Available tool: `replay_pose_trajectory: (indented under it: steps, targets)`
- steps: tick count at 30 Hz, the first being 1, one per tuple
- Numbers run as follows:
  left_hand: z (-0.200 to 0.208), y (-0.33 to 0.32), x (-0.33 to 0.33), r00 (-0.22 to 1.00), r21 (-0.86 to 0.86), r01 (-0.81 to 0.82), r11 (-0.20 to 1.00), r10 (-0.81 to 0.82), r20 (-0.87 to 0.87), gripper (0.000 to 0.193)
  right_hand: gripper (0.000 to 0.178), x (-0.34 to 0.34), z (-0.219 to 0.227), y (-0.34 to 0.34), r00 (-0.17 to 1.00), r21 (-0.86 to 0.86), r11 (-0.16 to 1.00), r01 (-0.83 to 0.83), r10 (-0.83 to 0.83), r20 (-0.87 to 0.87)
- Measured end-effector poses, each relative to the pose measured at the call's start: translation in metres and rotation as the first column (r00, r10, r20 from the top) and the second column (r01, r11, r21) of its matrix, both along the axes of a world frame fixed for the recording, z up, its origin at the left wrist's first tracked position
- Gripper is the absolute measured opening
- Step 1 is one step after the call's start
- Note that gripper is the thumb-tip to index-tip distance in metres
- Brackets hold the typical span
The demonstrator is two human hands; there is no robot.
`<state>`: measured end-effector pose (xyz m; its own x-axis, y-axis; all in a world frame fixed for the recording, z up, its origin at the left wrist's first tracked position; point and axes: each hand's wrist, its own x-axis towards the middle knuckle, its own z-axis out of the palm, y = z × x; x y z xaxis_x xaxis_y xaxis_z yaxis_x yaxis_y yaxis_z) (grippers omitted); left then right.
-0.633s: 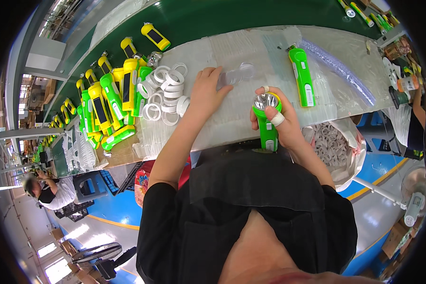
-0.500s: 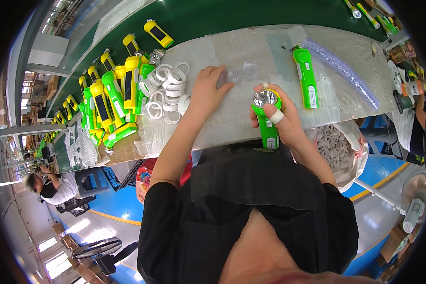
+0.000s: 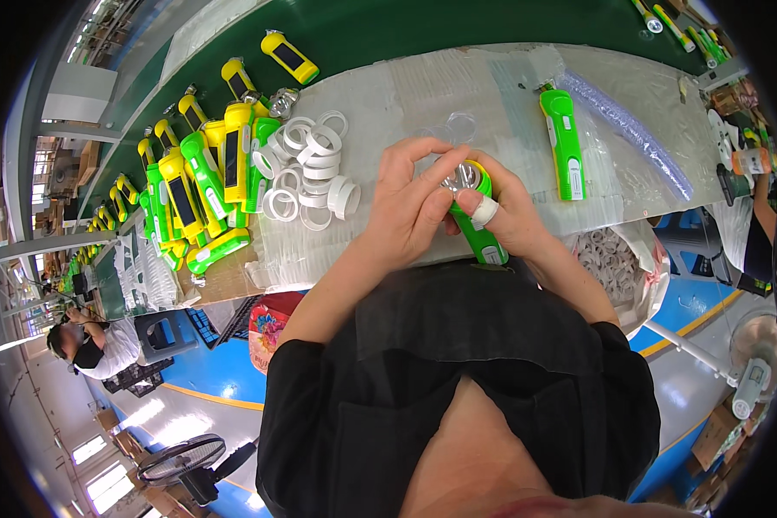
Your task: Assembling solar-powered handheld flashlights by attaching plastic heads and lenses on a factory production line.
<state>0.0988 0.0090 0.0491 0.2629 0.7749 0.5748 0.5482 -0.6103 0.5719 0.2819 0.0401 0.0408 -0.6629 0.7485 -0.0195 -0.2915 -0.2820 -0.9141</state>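
My right hand (image 3: 511, 207) is closed around a green flashlight (image 3: 483, 243), its shiny reflector (image 3: 464, 176) facing up. White tape wraps the right thumb. My left hand (image 3: 410, 198) has its fingers bent together at the left rim of the reflector; whatever is pinched there is hidden. Just beyond the hands, clear round discs (image 3: 461, 127) lie on the bench. A pile of white rings (image 3: 318, 161) sits to the left of my left hand. Another green flashlight (image 3: 565, 145) lies on the bench to the right.
Many yellow and green flashlights (image 3: 205, 177) are heaped at the left. A clear plastic-wrapped roll (image 3: 626, 131) stretches across the right of the bench (image 3: 388, 91). Below the right edge hangs a white sack (image 3: 613, 268) full of rings. A co-worker (image 3: 104, 345) sits far left.
My left hand has left the clear discs and come right, to the flashlight's head. The flashlight in my right hand has shifted slightly left and tilted. A few white rings have moved.
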Motion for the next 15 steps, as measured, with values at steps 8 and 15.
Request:
replay_pose_trajectory:
  steps: [8,15]
  targets:
    - [-0.010,-0.005,-0.014,0.993,-0.038,0.065,0.997,-0.061,0.102,0.037,0.045,-0.018,-0.008,-0.003,0.994,0.047,0.994,-0.099,0.098,0.039]
    - [-0.014,-0.006,-0.012,0.977,0.069,-0.014,0.998,-0.001,0.215,0.030,0.044,-0.034,-0.018,-0.008,1.000,0.248,0.969,0.021,-0.022,0.003]
